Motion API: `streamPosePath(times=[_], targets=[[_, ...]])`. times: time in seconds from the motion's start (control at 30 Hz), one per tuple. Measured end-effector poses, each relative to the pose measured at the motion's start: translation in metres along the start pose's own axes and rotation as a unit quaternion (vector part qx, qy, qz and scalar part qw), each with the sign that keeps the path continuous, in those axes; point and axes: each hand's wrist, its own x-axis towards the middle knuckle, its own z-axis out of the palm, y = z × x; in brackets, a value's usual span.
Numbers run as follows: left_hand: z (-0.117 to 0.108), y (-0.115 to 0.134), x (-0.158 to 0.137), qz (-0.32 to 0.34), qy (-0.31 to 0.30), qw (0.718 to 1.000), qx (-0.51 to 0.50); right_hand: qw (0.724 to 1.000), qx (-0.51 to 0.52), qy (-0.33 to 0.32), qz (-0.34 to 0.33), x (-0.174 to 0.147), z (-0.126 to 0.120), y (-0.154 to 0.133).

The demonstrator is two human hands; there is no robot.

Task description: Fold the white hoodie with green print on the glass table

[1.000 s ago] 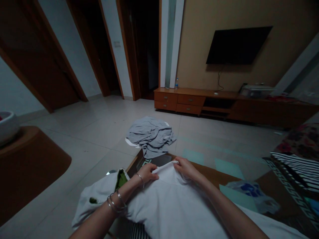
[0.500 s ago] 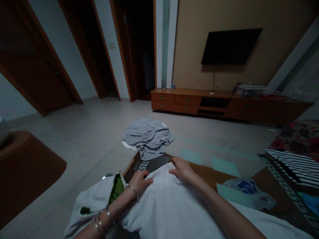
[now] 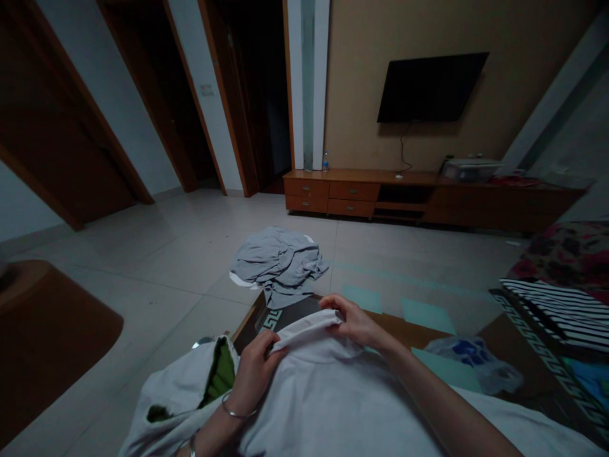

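Head view: white cloth garment (image 3: pixel 347 400), spread wide
Left hand (image 3: pixel 260 363): pinching its folded edge (image 3: pixel 304 332)
Right hand (image 3: pixel 354 322): gripping the same edge

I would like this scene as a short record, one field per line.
Left hand: grips the white garment by its edge
Right hand: grips the same edge, farther right
Green material: shows beside the left hand
Gray garment: crumpled, beyond both hands
Plastic bag: translucent, blue print, at right
Striped cloth: black and white, far right
Background: television on the wall above a wooden cabinet
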Motion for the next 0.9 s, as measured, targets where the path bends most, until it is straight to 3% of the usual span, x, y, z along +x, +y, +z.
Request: streamPosePath(times=[0.17, 0.3, 0.4, 0.5, 0.57, 0.63, 0.73, 0.83, 0.9], targets=[[-0.006, 0.0, 0.005, -0.076, 0.014, 0.996, -0.053, 1.0, -0.021, 0.0, 0.019, 0.008, -0.003, -0.006], [-0.012, 0.002, 0.012, -0.075, -0.072, 0.992, -0.066, 0.994, -0.106, 0.002, 0.008, 0.018, -0.003, -0.007], [-0.013, 0.002, 0.021, -0.063, -0.081, 0.993, -0.056, 0.982, -0.186, 0.002, 0.021, 0.026, -0.008, -0.009], [-0.008, -0.004, 0.031, -0.119, -0.115, 0.984, -0.06, 0.969, -0.233, -0.037, 0.074, 0.04, -0.015, -0.001], [-0.002, -0.008, 0.037, -0.144, -0.16, 0.976, 0.006, 0.959, -0.253, -0.062, 0.114, 0.05, -0.016, 0.01], [0.005, -0.008, 0.041, -0.136, -0.185, 0.963, 0.139, 0.952, -0.269, -0.06, 0.132, 0.059, -0.012, 0.023], [0.013, 0.001, 0.041, -0.112, -0.171, 0.922, 0.329, 0.952, -0.279, -0.019, 0.125, 0.066, -0.01, 0.035], [0.018, 0.011, 0.037, -0.092, -0.16, 0.896, 0.405, 0.946, -0.297, 0.047, 0.12, 0.053, -0.024, 0.032], [0.019, 0.013, 0.034, -0.082, -0.16, 0.891, 0.418, 0.921, -0.349, 0.096, 0.142, 0.033, -0.039, 0.024]])
